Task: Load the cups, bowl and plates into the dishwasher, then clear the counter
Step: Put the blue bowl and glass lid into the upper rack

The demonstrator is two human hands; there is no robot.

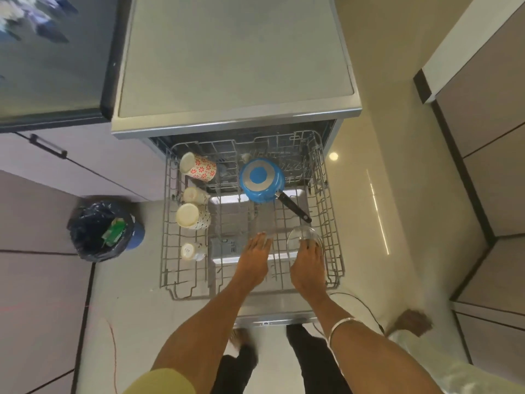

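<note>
Glass bowl (pixel 305 237) sits at the near right of the pulled-out rack (pixel 170 223), our right hand (pixel 308 265) gripping its rim, our left hand (pixel 255 257) flat and empty beside it; we should tip it mouth-down between the tines, clear of the blue saucepan (pixel 261 180).

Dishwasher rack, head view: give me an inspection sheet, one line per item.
Surface: wire rack pulled out over the open dishwasher door.
Job's things: four cups along the rack's left side, the red-flowered cup farthest; clear glass bowl at the near right.
Clutter: blue saucepan upside down, black handle pointing towards the near right.
Hands: left hand reaches into the rack, fingers straight; right hand holds the glass bowl.
Cables: black cable on the floor at right; thin red line at left.
Surroundings: lined bin left of the rack; grey countertop above.
</note>
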